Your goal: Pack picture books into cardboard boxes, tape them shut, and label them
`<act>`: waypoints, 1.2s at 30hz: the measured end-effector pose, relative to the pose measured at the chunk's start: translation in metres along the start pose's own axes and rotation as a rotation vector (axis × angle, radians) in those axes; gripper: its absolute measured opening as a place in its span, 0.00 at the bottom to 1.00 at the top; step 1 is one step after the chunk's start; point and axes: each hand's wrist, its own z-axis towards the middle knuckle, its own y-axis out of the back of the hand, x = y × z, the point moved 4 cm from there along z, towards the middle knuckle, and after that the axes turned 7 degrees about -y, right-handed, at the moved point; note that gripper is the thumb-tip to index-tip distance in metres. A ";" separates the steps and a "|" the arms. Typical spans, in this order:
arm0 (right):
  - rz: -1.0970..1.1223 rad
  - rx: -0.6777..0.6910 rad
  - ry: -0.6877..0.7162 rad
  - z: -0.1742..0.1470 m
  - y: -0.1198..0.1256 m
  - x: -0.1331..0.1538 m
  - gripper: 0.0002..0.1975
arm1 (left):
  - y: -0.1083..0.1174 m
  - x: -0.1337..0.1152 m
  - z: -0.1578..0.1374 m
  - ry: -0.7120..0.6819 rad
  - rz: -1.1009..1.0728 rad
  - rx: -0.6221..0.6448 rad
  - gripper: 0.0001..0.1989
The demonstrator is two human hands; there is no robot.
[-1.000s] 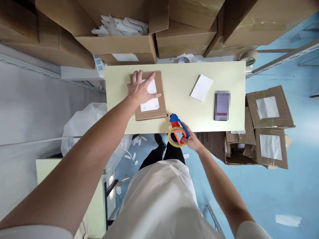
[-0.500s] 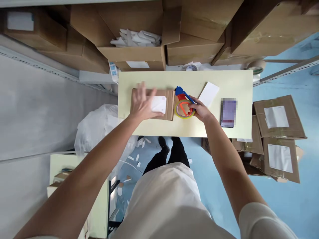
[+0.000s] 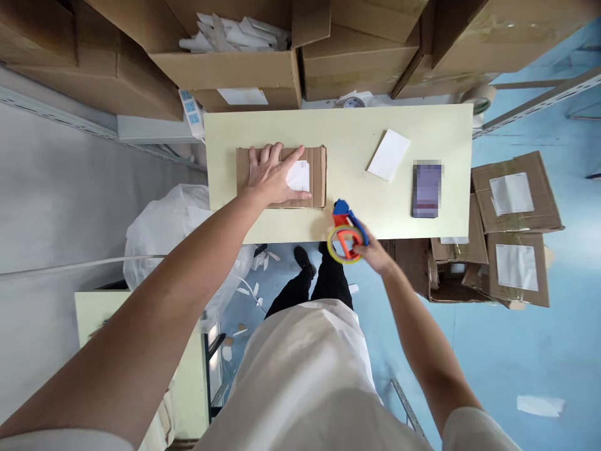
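A small brown cardboard box (image 3: pixel 318 178) with a white label (image 3: pixel 298 176) lies on the pale yellow table (image 3: pixel 347 138). My left hand (image 3: pixel 273 176) rests on top of the box, fingers spread across it and partly over the label. In my right hand (image 3: pixel 370 249) is a tape dispenser (image 3: pixel 342 219), blue and red, carrying a roll of yellow-edged tape. It hangs in the air at the table's front edge, to the right of the box and apart from it.
On the table's right half lie a white paper slip (image 3: pixel 389 155) and a phone-like purple object (image 3: pixel 427 190), its surface pixelated. Large cartons (image 3: pixel 225 72) line the shelf behind. Labelled boxes (image 3: pixel 514 194) are stacked at right. A plastic bag (image 3: pixel 164 219) bulges at left.
My right hand has drawn the tape dispenser back toward my body, away from the box's right end. My left hand has settled on the box. The whole view has shifted slightly.
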 end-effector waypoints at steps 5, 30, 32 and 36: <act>0.015 -0.080 0.142 -0.007 -0.063 -0.019 0.47 | 0.001 -0.007 -0.005 0.099 -0.011 -0.004 0.60; -0.119 -0.098 0.120 0.042 0.023 0.063 0.40 | 0.006 0.005 0.016 -0.092 -0.076 -0.032 0.64; -0.110 -0.082 0.035 0.010 0.015 0.026 0.42 | 0.006 0.004 0.016 -0.096 -0.080 -0.040 0.63; -0.088 -0.147 -0.017 -0.035 -0.025 -0.030 0.44 | 0.006 0.002 0.018 -0.074 -0.062 -0.052 0.64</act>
